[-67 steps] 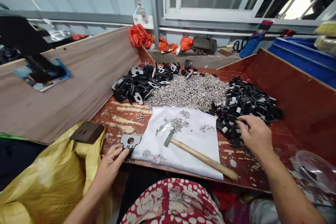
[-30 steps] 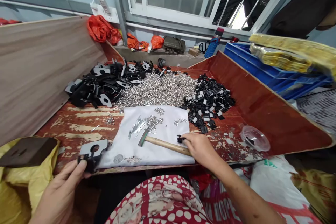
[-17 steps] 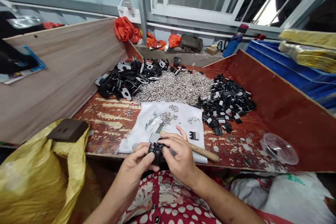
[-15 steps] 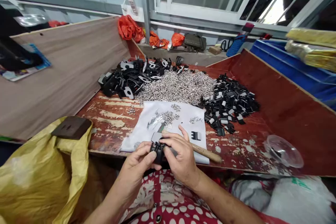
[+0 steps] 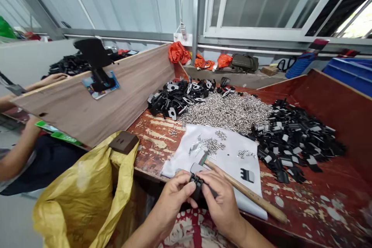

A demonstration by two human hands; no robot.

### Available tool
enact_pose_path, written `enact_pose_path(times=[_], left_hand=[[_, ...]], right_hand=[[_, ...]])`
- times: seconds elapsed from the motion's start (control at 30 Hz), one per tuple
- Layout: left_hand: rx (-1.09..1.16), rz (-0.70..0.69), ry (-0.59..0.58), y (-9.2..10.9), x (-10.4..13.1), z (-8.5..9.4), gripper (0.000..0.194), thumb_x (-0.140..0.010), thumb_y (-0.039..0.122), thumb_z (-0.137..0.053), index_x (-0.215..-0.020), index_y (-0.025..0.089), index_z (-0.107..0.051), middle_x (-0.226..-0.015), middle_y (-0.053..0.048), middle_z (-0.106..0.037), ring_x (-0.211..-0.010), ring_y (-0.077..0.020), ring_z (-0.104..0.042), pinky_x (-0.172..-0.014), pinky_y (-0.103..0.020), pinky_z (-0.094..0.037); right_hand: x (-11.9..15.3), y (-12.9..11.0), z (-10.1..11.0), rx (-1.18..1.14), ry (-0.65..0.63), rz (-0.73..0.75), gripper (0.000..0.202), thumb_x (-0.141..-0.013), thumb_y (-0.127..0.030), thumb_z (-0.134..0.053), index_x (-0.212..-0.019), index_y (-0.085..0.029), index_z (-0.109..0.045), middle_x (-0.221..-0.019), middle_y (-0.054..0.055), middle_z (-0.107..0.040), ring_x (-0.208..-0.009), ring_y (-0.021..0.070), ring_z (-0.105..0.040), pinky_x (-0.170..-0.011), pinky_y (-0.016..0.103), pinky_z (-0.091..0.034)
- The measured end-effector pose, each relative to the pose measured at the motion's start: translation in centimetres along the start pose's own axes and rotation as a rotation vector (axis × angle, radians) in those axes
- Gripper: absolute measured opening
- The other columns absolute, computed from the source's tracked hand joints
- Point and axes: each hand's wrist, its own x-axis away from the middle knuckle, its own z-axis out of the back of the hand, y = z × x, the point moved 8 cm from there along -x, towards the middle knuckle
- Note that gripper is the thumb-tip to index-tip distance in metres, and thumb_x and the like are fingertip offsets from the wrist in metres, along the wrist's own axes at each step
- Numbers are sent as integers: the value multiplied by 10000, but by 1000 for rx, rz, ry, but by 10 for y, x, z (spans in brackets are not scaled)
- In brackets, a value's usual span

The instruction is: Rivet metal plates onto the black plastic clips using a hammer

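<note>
Between my two hands is a black hinged plastic clip (image 5: 197, 186), held at the table's front edge. My left hand (image 5: 177, 192) grips its left side with thumb and fingers, and my right hand (image 5: 219, 192) pinches its right side. Just beyond my fingers a hammer (image 5: 244, 190) with a wooden handle lies on a white cloth (image 5: 183, 151). Small metal pins (image 5: 210, 145) are heaped on that cloth. A single black and grey clip piece (image 5: 247, 175) rests at the cloth's right side.
Behind the cloth spreads a large pile of shiny metal pins (image 5: 229, 110). Black clip parts are heaped at left (image 5: 177, 97) and right (image 5: 296, 139). A yellow sack (image 5: 78, 190) hangs at the table's left front. Beyond the wooden partition (image 5: 124, 89), another person's arm (image 5: 46, 81) shows.
The view has swung left, bringing the other person's arm and the area past the partition into sight. Both hands still hold the black clip in much the same way.
</note>
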Motion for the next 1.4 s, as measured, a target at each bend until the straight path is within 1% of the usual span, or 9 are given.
enact_pose_path(times=[0.13,0.23,0.33,0.4,0.57,0.83,1.07,1.27,1.4], left_hand=[[-77,-68,61,10,5,28,358,-788,525,-773,-850,175,-814,-1234,-138,-507,-815,-193,-553,-490,-227,-529],[-120,-118,119,20,11,56,335,-805,496,-768,-779,164,-806,-1471,-153,-448,-876,-224,-600,-529,-239,-528],[-53,-144,256,25,18,90,268,-775,451,-817,-837,190,-821,-1126,-132,-671,-774,-183,-570,-565,-221,-497],[16,-128,335,22,23,109,288,-736,436,-858,-910,208,-829,-877,-71,-692,-678,-148,-531,-582,-218,-489],[102,-29,432,9,32,134,394,-655,465,-917,-929,195,-834,-914,-54,-744,-606,-106,-558,-608,-220,-506],[331,27,508,13,17,139,389,-551,415,-980,-808,175,-815,-879,-46,-706,-754,-173,-613,-656,-309,-626],[222,-60,459,19,2,128,418,-616,531,-916,-665,148,-756,-680,-12,-562,-617,-118,-451,-432,-180,-448],[70,-36,491,10,13,142,418,-679,510,-883,-617,144,-693,-659,7,-511,-579,-94,-376,-414,-153,-366],[132,-32,492,13,18,140,348,-671,454,-893,-746,146,-749,-766,-13,-593,-587,-96,-404,-437,-183,-437]], right_hand=[[-15,-9,-19,-153,-239,-194,291,-980,-225,-544,-1213,-253,-716,-1094,41,-777,-997,216,-723,-1170,476,-385],[-49,-18,-40,-111,-526,-111,298,-982,-187,-525,-1152,-270,-755,-973,-14,-791,-883,175,-728,-1028,359,-506],[-108,2,-65,278,-676,47,339,-946,-100,-517,-1059,-270,-787,-954,-36,-796,-822,130,-721,-817,232,-533],[-155,31,-82,595,-630,73,330,-926,-62,-522,-1026,-233,-786,-1058,22,-789,-985,163,-711,-920,276,-497],[-218,82,-143,744,-720,89,96,-953,-189,-652,-941,-151,-740,-1021,76,-756,-1042,220,-688,-982,405,-499],[-195,48,-138,495,-684,107,207,-999,-156,-562,-1033,-148,-766,-1098,94,-763,-1034,174,-696,-930,293,-514],[-118,-11,-119,-374,-536,-3,98,-888,-296,-756,-859,-208,-787,-931,13,-771,-906,152,-708,-882,286,-532],[-156,22,-159,527,-776,256,234,-989,-94,-533,-1028,-165,-752,-952,47,-780,-876,149,-701,-797,258,-502],[-180,43,-204,677,-840,322,211,-916,-26,-545,-860,-86,-739,-881,147,-759,-891,231,-681,-851,341,-468]])
